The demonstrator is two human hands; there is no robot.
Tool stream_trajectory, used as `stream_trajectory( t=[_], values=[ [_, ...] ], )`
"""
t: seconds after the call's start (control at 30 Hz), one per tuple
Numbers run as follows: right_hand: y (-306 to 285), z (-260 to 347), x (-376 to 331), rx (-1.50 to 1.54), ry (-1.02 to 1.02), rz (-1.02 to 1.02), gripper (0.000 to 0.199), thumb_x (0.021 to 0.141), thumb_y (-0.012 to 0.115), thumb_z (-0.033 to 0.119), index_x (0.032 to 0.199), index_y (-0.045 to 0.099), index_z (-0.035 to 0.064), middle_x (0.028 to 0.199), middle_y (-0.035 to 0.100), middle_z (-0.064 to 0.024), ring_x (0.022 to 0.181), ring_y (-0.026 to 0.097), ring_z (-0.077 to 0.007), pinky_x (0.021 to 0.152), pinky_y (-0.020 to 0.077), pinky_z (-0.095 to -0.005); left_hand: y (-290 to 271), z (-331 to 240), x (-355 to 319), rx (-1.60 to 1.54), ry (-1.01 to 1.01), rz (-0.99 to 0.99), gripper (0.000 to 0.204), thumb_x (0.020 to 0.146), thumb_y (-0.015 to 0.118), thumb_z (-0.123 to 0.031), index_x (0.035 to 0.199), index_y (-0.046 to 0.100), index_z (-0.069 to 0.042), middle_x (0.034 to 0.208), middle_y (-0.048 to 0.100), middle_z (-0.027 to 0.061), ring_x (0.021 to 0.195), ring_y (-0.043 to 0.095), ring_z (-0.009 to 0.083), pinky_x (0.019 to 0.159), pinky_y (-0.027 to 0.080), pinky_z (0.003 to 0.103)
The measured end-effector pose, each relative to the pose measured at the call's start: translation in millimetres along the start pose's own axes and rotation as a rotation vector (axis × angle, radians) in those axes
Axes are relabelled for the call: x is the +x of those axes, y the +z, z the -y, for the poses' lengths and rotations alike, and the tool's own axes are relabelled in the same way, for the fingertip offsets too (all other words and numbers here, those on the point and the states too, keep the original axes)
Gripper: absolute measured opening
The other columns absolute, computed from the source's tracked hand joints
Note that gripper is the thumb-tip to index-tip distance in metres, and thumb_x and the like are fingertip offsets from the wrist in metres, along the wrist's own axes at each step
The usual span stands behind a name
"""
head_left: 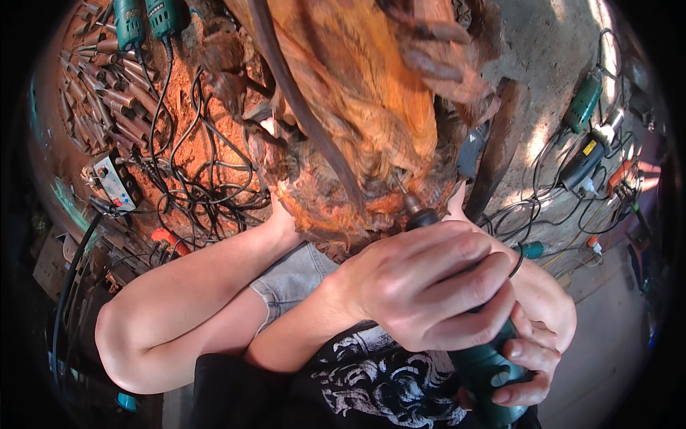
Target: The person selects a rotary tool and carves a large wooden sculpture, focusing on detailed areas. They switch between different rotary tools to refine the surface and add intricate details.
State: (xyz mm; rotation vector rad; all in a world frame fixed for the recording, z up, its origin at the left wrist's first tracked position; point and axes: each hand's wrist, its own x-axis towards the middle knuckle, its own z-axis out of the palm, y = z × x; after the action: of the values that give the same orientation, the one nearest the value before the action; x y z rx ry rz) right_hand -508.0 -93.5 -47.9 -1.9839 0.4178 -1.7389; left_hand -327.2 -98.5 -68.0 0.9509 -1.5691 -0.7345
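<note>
L hand (429, 286) fingers wrapped tight round the green rotary grinder (486, 365), near its front collar. R hand (536, 343) fingers curl round the rear of the body, closed on it too, thumb side up. Tool sits low centre-right, bit tip (400, 187) touching the big carved wood root (357, 121) at its lower edge.

Grinder looks rigid, plastic-bodied and light enough, but prob. twisty under load, so a two-hand grip on the barrel suits; keep off the bit. Root looks heavy, hard and knobbly; it won't shift.

Round about: tangle of black cables (207, 179) on sawdust to the left, rack of chisels (100, 93) top left, more power tools (586, 136) on concrete to the right.
</note>
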Motion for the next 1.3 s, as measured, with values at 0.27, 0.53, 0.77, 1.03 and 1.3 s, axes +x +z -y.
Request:
stream_trajectory(
  t=[0.27, 0.53, 0.77, 1.03, 1.3],
  values=[
    [-36, 48, 1, 0.010, 0.428, 0.261, 0.056, 0.074, 0.090, 0.040, 0.117, 0.059, 0.0222, 0.119, 0.056, -0.0246, 0.109, 0.068, -0.0509, 0.080, 0.0618, -0.0464, -1, 3, 3, -0.010, -0.085, -0.011, 0.013, 0.077, 0.073, -0.007, 0.089, 0.069, -0.004, 0.092, 0.068, 0.0091, 0.075, 0.069, 0.0233, 0.061, 0.058, 0.035],
    [-45, 31, 6, 0.130, 0.378, 0.377, 0.064, 0.076, 0.091, 0.037, 0.126, 0.054, 0.0213, 0.126, 0.053, -0.0246, 0.118, 0.064, -0.0517, 0.088, 0.0615, -0.0558, 0, 4, 4, -0.012, -0.107, -0.025, 0.013, 0.075, 0.072, -0.007, 0.087, 0.069, -0.005, 0.092, 0.068, 0.0087, 0.075, 0.069, 0.0235, 0.061, 0.058, 0.035],
    [-46, 44, 16, 0.044, 0.523, 0.429, 0.071, 0.077, 0.091, 0.035, 0.132, 0.049, 0.0233, 0.129, 0.053, -0.0232, 0.117, 0.066, -0.0492, 0.093, 0.0608, -0.0532, 0, 4, 4, -0.013, -0.095, -0.004, 0.014, 0.074, 0.073, -0.007, 0.087, 0.069, -0.005, 0.091, 0.067, 0.0090, 0.074, 0.069, 0.0234, 0.060, 0.059, 0.036],
    [-42, 49, 8, 0.008, 0.532, 0.372, 0.070, 0.074, 0.093, 0.034, 0.129, 0.050, 0.0243, 0.128, 0.054, -0.0222, 0.115, 0.066, -0.0474, 0.093, 0.0604, -0.0504, -1, 6, 5, -0.021, -0.086, -0.013, 0.014, 0.073, 0.073, -0.007, 0.086, 0.070, -0.005, 0.091, 0.068, 0.0086, 0.074, 0.069, 0.0232, 0.061, 0.060, 0.035],
    [-32, 41, 3, 0.007, 0.453, 0.307, 0.067, 0.075, 0.091, 0.036, 0.126, 0.051, 0.0224, 0.122, 0.055, -0.0213, 0.109, 0.067, -0.0440, 0.090, 0.0611, -0.0460, -1, 5, 4, -0.017, -0.094, -0.012, 0.013, 0.073, 0.073, -0.007, 0.086, 0.069, -0.005, 0.091, 0.068, 0.0092, 0.074, 0.069, 0.0230, 0.059, 0.059, 0.035]
  ],
)
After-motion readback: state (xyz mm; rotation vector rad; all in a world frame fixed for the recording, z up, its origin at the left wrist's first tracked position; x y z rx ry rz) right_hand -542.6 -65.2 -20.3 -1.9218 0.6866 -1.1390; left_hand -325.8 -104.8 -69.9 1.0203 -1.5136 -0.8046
